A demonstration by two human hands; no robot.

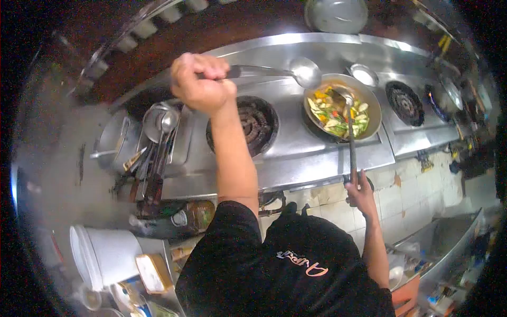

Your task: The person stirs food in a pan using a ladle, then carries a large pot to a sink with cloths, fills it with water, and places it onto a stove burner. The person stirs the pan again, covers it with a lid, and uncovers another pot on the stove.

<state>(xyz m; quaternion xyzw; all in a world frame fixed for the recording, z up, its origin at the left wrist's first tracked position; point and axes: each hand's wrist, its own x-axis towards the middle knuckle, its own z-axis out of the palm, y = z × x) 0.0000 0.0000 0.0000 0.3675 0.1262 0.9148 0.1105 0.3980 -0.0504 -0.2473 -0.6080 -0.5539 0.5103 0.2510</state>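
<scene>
A long-handled metal ladle (306, 73) is in my left hand (203, 82), which is closed in a fist round its dark grip above the stove. The ladle's bowl hangs over the back left rim of a pan (374, 113). Chopped green, yellow and red vegetables (332, 122) fill the pan. A second long utensil (350, 132) rests with its metal head among them. Its dark handle runs down to my right hand (362, 196), closed at the stove's front edge. Dark parts beside that hand are hard to make out.
Burners (251, 127) flank the pan, and a small metal bowl (364, 75) sits behind it. Utensils and a metal container (158, 119) lie at left. Below are a white bucket (108, 256) and an oil container (200, 215). A large bowl (336, 15) stands at the back.
</scene>
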